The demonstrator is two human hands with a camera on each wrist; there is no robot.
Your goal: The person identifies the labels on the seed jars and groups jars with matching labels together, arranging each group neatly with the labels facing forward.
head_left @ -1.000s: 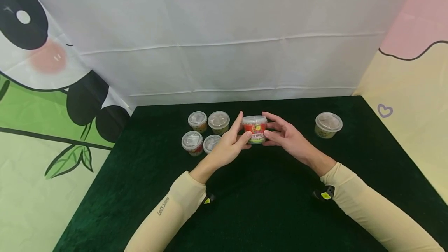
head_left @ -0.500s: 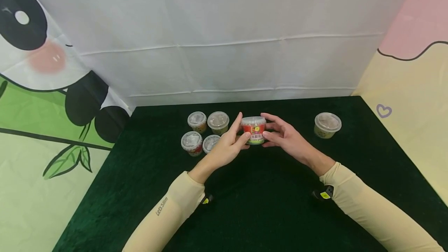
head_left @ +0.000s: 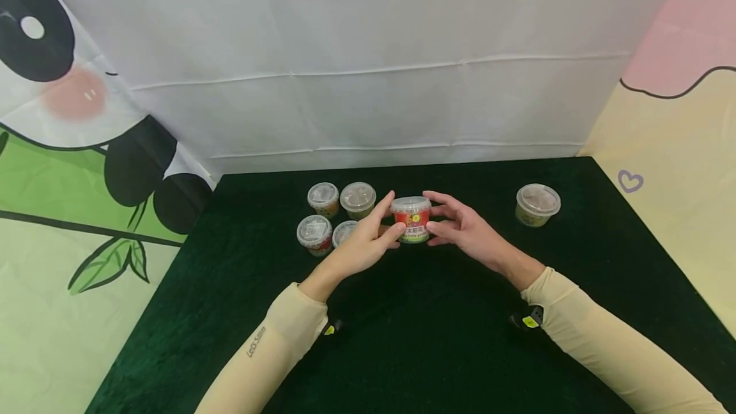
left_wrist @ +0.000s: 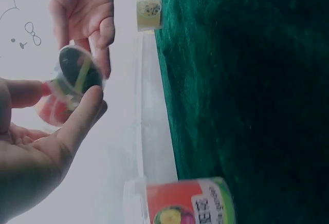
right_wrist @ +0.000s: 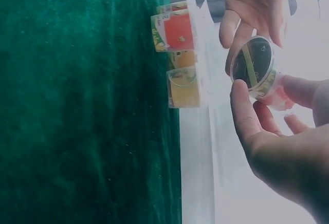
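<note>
Between both hands, a small clear plastic cup point(head_left: 412, 221) with a lid and a red-and-green flower label stands upright, raised above the table. My left hand point(head_left: 363, 238) grips its left side, thumb on the label's edge. From the right, my right hand point(head_left: 468, 232) holds it with thumb and fingertips. Both wrist views show the dark round base of the cup point(left_wrist: 81, 70), with the left thumb point(left_wrist: 85, 113) at its rim; the right thumb point(right_wrist: 241, 100) is at the rim in the right wrist view.
Several similar lidded cups point(head_left: 315, 232) are grouped left of the hands, one partly hidden behind the left hand. Another lidded cup point(head_left: 537, 203) stands alone at the right. Dark green cloth point(head_left: 425, 350) covers the table, with a white cloth wall point(head_left: 368, 107) behind.
Both hands have brought the cup slightly left and toward the person. The other cups have stayed in place.
</note>
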